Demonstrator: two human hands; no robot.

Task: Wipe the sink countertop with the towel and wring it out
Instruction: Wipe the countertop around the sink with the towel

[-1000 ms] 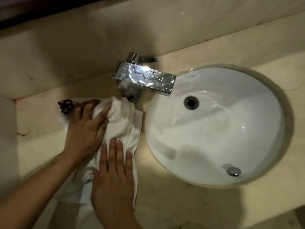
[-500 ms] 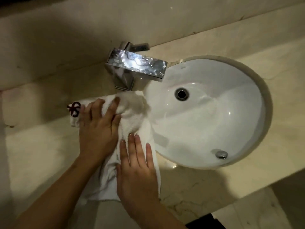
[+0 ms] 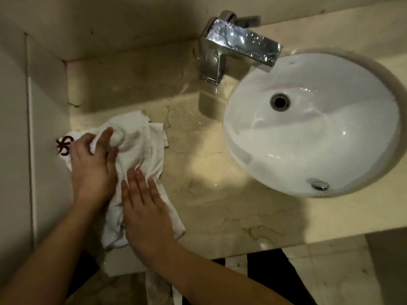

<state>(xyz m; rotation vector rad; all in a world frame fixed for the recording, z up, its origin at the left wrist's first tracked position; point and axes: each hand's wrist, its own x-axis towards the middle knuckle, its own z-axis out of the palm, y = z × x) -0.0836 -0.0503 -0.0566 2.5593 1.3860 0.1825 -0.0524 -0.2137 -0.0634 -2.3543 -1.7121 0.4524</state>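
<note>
A crumpled white towel [image 3: 141, 139] with a dark red logo at its left corner lies on the beige marble countertop [image 3: 220, 194], left of the sink. My left hand [image 3: 92, 164] presses on the towel's left part, fingers curled into a fold of cloth. My right hand [image 3: 145, 208] lies flat on the towel's lower part, fingers straight and together. The towel's lower end hangs over the counter's front edge.
A round white basin [image 3: 319, 150] with a drain and an overflow hole is set in the counter at the right. A square chrome faucet [image 3: 231, 47] stands behind it. A marble backsplash and a side wall close the counter's left corner. Wet streaks show on the marble.
Both hands have slid the towel leftward and toward the front edge, away from the faucet base and basin rim. The view has shifted, so the sink now appears farther right.
</note>
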